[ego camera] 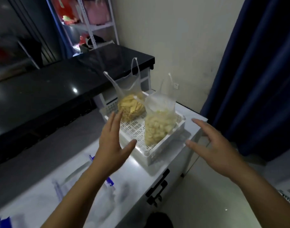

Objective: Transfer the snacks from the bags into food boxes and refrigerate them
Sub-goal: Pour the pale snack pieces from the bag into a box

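We see a white basket (159,155) holding two clear bags of snacks: the nearer bag (159,127) pale, the farther bag (131,107) yellower. Our left hand (113,145) and right hand (213,145) flank the basket, fingers spread, grasping nothing.

2 clear plastic bags of snacks stand in a white perforated plastic tray (159,155) on a white chest freezer (137,178). The bag of yellow chips (131,107) sits behind and left of the bag of pale snacks (157,129). A black glossy counter (50,89) lies left of the tray.

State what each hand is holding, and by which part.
Nothing is held. The left hand and right hand are both open, either side of the white basket, no grip on it.
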Tool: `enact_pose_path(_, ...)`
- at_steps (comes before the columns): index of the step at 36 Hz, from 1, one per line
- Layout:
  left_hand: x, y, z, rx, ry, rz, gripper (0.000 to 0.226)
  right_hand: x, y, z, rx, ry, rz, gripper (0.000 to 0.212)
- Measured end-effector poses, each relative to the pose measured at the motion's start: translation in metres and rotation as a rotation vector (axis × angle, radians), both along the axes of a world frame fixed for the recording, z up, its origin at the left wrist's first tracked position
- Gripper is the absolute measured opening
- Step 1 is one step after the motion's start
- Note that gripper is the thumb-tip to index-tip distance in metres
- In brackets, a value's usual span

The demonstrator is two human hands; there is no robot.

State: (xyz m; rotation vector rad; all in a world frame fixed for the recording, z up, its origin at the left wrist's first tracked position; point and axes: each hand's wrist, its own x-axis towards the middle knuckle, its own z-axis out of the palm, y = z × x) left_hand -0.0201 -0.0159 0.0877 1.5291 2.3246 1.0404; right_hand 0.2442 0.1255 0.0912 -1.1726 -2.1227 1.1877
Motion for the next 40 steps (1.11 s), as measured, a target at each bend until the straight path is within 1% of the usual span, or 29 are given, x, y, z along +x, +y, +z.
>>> enact_pose_path(2, -0.011, 0.031, 0.009, 0.038, -0.001, 0.028, 0.098, -0.014, 0.023, 0.005, -0.026, 0.067, -0.022, 0.068)
enact_pose_path(5, -0.026, 0.079, 0.021, 0.083, -0.092, 0.038, 0.099, -0.030, 0.050, 0.008, -0.052, 0.120, -0.041, 0.062)
enact_pose_path(9, -0.045, 0.136, 0.030, 0.069, -0.087, -0.012, 0.102, -0.040, 0.077, 0.005, -0.130, 0.174, -0.058, 0.053)
enact_pose_path(13, -0.051, 0.180, 0.033, 0.061, -0.153, -0.060, 0.102, -0.058, 0.104, 0.012, -0.229, 0.167, -0.039, 0.053)
enact_pose_path(17, -0.044, 0.219, 0.035, 0.041, -0.106, -0.110, 0.105, -0.088, 0.131, 0.028, -0.272, 0.203, 0.051, 0.047)
enact_pose_path(20, -0.039, 0.241, 0.031, 0.048, -0.062, -0.127, 0.104, -0.099, 0.139, 0.033, -0.248, 0.202, 0.105, 0.042)
enact_pose_path(24, -0.035, 0.260, 0.025, 0.123, -0.015, -0.107, 0.093, -0.094, 0.143, 0.034, -0.265, 0.193, 0.136, 0.033)
enact_pose_path(29, -0.031, 0.273, 0.027, 0.148, 0.018, -0.007, 0.081, -0.072, 0.148, 0.029, -0.313, 0.211, 0.125, 0.026)
enact_pose_path(32, -0.033, 0.275, 0.035, 0.141, 0.019, 0.040, 0.081, -0.055, 0.155, 0.019, -0.383, 0.233, 0.060, 0.025)
enact_pose_path(35, -0.032, 0.268, 0.048, 0.144, 0.044, 0.103, 0.082, -0.037, 0.160, 0.007, -0.425, 0.214, 0.015, 0.025)
enact_pose_path(40, -0.013, 0.248, 0.077, 0.134, 0.096, 0.190, 0.085, -0.016, 0.159, -0.003, -0.504, 0.203, 0.051, 0.023)
